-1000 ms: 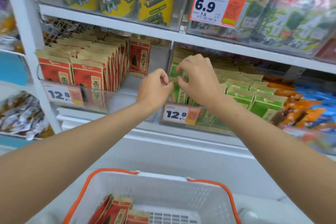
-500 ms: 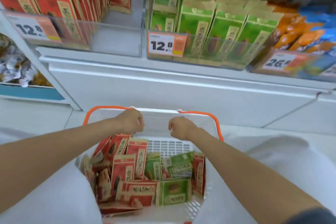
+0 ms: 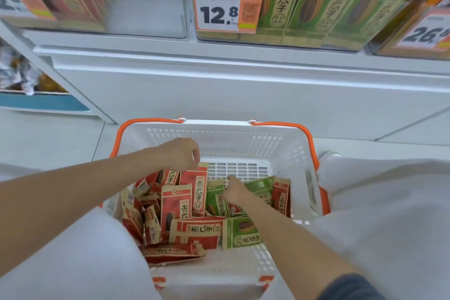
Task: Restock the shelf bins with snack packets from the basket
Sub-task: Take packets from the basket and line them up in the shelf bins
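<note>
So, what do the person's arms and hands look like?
Both forearms are bare. The left hand and the right hand have no gloves, and no watch or ring shows. A dark sleeve shows high on the right arm.

perforated white plastic basket (image 3: 287, 151), clear glossy plastic bins (image 3: 146, 2)

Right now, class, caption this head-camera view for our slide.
Left hand and right hand reach into the basket of red packets and green packets below shelf bins.
</note>
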